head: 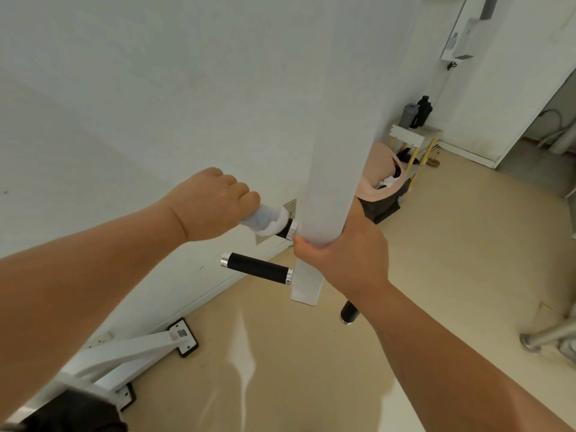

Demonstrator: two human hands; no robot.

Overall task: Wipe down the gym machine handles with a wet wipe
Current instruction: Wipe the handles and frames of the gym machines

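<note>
Forearms out front: my left hand (212, 204) is curled tight round the white wet wipe (265, 221) on the upper black foam handle (288, 227), left of the white metal post (330, 151) that my right hand (349, 254) clamps. Mid-wipe, I reckon; the lower black foam handle (257, 268), just nearer, needs the same next.

A plain white wall (124, 88) meets a beige floor (452, 244) that carries pale glare streaks. In the far corner stands a small white shelf (405, 135) on yellow legs (428, 152), with a grey bottle (409, 115) and a black bottle (423, 111) side by side on top. Just beside it, pink cloth (381, 169) drapes over a dark bin (385, 207). A white box (464, 35) is mounted high on the right-hand wall. A small brown object (433, 162), too small to identify, lies on the floor near the shelf. A metal tube foot (548, 336) rests on the floor at the right edge.
</note>
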